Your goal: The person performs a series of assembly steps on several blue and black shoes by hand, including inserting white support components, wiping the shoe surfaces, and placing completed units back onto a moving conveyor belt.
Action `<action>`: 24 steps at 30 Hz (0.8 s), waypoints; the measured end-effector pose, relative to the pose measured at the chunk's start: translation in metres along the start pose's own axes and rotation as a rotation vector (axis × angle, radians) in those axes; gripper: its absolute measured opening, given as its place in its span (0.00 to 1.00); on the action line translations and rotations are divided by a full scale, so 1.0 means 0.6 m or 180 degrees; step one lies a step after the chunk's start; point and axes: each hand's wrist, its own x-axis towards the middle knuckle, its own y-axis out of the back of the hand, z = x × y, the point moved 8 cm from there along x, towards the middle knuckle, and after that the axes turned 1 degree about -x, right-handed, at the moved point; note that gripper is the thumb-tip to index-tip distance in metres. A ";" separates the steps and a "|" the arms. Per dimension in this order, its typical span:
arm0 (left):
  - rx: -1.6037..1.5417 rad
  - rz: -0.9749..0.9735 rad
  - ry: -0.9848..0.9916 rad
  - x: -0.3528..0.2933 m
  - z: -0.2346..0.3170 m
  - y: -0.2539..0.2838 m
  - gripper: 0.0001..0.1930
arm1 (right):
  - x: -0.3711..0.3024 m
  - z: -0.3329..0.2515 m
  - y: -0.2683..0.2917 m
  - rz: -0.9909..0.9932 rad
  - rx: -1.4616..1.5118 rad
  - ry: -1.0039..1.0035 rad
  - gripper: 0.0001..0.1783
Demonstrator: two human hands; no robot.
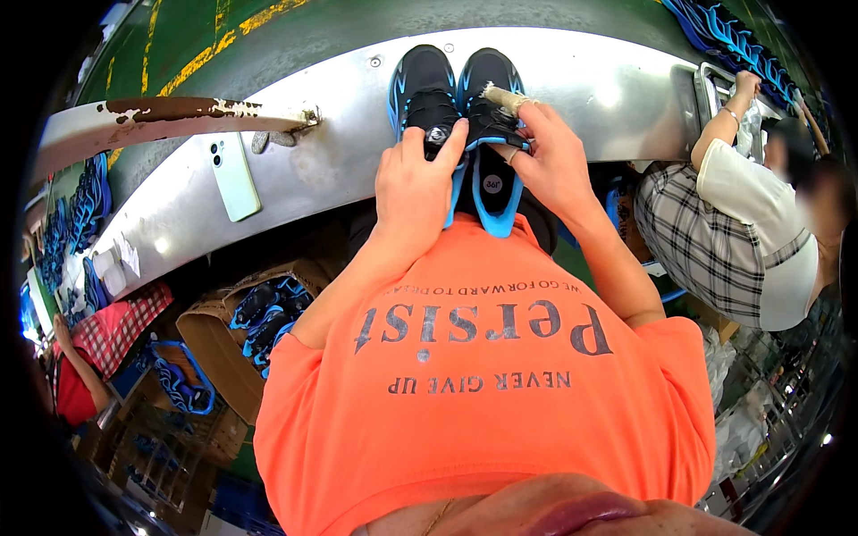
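A pair of black sneakers with bright blue soles and trim stands side by side on the metal bench, toes pointing away from me. My left hand (416, 183) is closed on the left sneaker (424, 76), thumb and forefinger at a round dial on its tongue. Around the opening of the right sneaker (491, 73), my right hand (550, 156) grips the black tongue and collar. Its fingers also hold a short beige stick-like tool (505, 98) with a frayed tip, lying over that shoe's upper. A round white label shows on the right insole.
A pale green phone (234, 177) lies on the metal bench (322, 183), near a chipped white metal bar (179, 121). Below left, a cardboard box (210, 335) holds black-and-blue shoes. Co-workers sit at right (715, 223) and left (89, 357). More shoes (733, 45) line the far right.
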 end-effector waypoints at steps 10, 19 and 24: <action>-0.0088 0.0049 -0.0177 -0.010 -0.016 -0.005 0.32 | -0.020 -0.022 -0.011 -0.0445 -0.0851 0.0850 0.40; 0.0004 0.0061 -0.0208 -0.013 -0.018 -0.014 0.30 | -0.049 -0.014 -0.002 -0.0246 -0.1367 0.1256 0.29; -0.0034 0.0164 -0.0277 -0.021 -0.021 -0.013 0.30 | -0.055 0.010 0.012 -0.0214 -0.0498 0.0840 0.25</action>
